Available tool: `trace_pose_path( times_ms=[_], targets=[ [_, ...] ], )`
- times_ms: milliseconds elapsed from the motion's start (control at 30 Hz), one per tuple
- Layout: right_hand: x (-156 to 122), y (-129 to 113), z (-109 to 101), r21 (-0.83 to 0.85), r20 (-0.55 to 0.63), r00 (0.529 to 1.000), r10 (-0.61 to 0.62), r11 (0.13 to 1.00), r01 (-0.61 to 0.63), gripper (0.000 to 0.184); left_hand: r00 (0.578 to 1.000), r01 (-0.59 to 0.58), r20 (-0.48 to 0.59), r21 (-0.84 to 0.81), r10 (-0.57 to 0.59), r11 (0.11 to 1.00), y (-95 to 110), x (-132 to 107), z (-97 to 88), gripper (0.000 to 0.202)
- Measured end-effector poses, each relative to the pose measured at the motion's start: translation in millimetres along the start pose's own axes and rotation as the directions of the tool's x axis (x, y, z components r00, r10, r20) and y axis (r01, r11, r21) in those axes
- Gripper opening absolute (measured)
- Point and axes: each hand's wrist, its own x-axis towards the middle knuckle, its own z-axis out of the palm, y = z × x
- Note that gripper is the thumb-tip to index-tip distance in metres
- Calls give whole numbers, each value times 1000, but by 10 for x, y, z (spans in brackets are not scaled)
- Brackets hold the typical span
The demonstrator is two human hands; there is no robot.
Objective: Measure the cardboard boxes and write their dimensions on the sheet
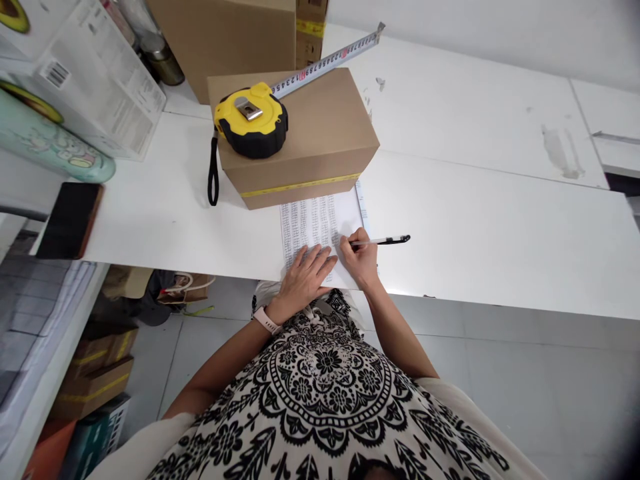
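Note:
A pen (387, 240) with a black end is gripped in my right hand (361, 259), its tip hidden by my fingers over a sheet of paper (313, 223). Columns of small writing cover much of the sheet. Flat on the paper's lower part rests my left hand (306, 277), fingers stretched and a little apart, holding nothing. Just beyond the sheet stands a closed cardboard box (320, 127) with a yellow tape strip, covering the paper's far edge. On that box sits a yellow and black tape measure (253, 120), its blade (327, 63) pulled out to the upper right.
A phone (70, 220) lies at the left of the white table (490, 233). Behind it are a pale green bottle (55, 140) and a white printed box (100, 73). A larger cardboard box (230, 37) stands at the back. More boxes (95, 387) are low on the left.

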Motion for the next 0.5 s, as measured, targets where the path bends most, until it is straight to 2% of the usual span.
trace_pose_path(
  times_ms=[500],
  targets=[
    [11, 2, -4, -10, -15, 1000, 21, 1000, -21, 31, 1000, -3, 0, 8, 3, 1000, 0, 4, -16, 63]
  ],
)
